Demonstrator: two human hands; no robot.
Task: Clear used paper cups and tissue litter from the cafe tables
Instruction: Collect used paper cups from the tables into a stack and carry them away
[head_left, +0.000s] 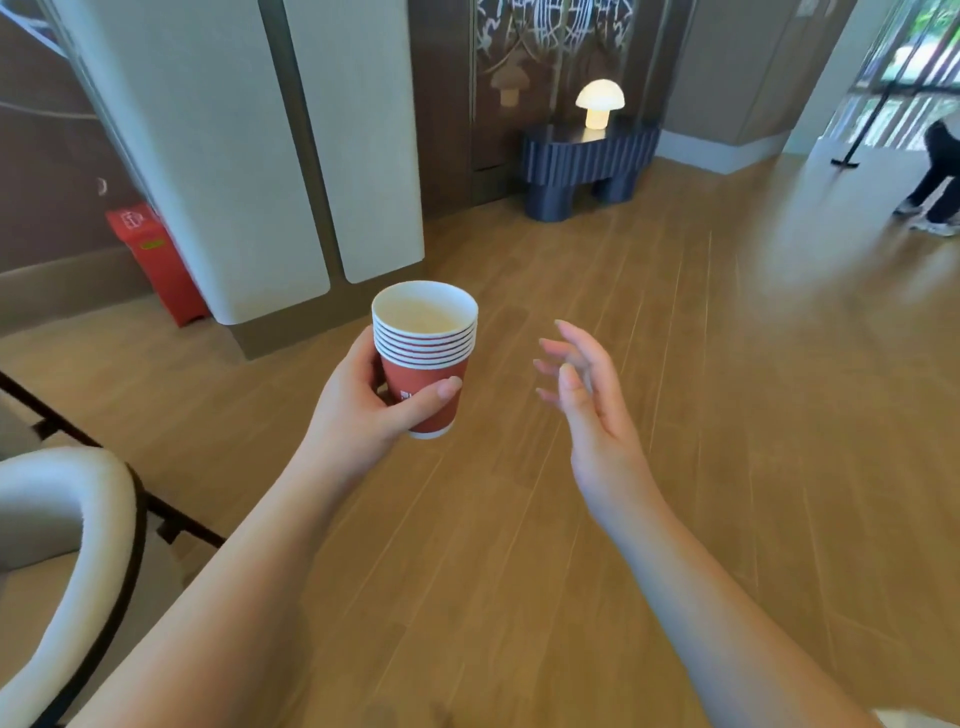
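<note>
Cups (425, 358) make up a nested stack of red paper ones with white rims, held upright in the air above the wooden floor (675, 415), with several rims showing one above another at the top and a pale inside visible in the uppermost. The left hand (363, 402) grips the stack around its red wall, the thumb laid across the front near the white lettering and the other fingers curled round the far side, where they are mostly hidden. The right hand (587, 400) hangs in the air just beside the stack, apart from it, holding nothing, its fingers spread and loosely bent with the palm turned toward the cups. Both forearms reach in from the lower edge of the view. At the lower left corner sits a chair (67, 519) with a pale padded rim and a dark frame. Farther off, pale wall panels (291, 156) stand behind a red box (156, 260) on the floor at the left. A dark blue ribbed side table (582, 171) against the far wall carries a lit mushroom-shaped lamp (598, 101). At the right edge, another person's legs (935, 176) in dark trousers stand near bright windows.
</note>
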